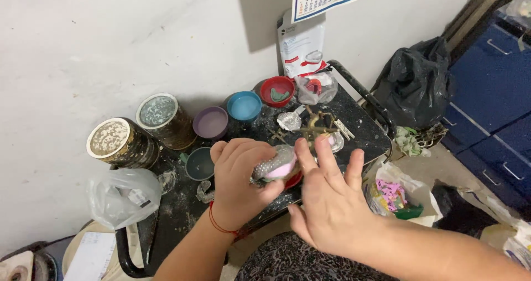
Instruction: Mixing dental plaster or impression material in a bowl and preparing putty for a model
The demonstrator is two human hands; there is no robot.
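Patterned fabric (287,261), likely the person's lap, sits nearest the lens at bottom centre. Above it, both hands work over the near edge of a small dark table (359,131).

Left hand (239,182): fingers curled and clamped on a small rounded piece (278,165), pinkish below, with a grey beaded or mesh-like covering. A red thread circles the wrist. Right hand (326,201): spread, fingers apart, holding nothing, fingertips resting on or just beside the piece's right side; contact is blurred, so I cannot say which.

Handling, judged: the piece looks light and soft, probably a mould or putty lump. The beaded surface gives some grip but may shed or dent if squeezed. Best held around the middle with curled fingers, as the left hand does, and supported from the side.

Surroundings:
- Two speckled tins (123,141) at far left, against the wall.
- Purple cup (211,121), blue cup (244,105) and red cup (277,90) in a row behind the hands; a dark green cup (199,163) just beside the left hand.
- Metal frame pieces (316,125) and foil scraps just beyond the fingers: the closest clutter, and likely to snag.
- Clear bag (123,195) at the table's left; white bag (401,195) with coloured bits at right; black bag (416,82) on the floor beyond.
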